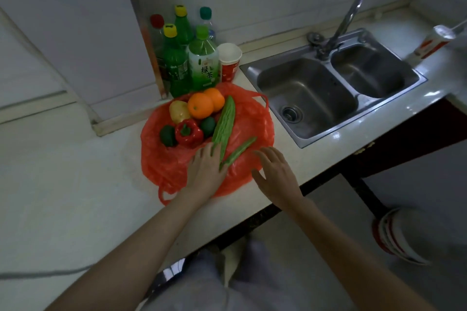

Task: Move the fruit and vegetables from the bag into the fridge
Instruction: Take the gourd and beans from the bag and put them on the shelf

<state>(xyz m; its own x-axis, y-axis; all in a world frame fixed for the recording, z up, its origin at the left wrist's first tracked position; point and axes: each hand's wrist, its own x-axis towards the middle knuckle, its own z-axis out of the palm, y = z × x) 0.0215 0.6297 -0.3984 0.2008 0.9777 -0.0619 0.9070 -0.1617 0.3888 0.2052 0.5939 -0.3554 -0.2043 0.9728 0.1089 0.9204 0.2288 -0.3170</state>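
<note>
On red bag (pixel 252 118), two oranges (pixel 201 105), two avocados (pixel 168 136), one pepper (pixel 189 133)

A: You're working in dim, flat light with a cool grey cast; shadows are soft.

B: Any glare?

A: Small highlights on the sink (pixel 336 88) rim and the countertop (pixel 316 159) edge at right. Your wide lens bends lines at the borders, and the near forearms and far corners look soft.

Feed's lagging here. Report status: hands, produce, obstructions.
Left hand open, fingers on bitter gourd. Right hand open, above the red bag edge. All produce on the bag, none moved. Nothing in the way.
</note>
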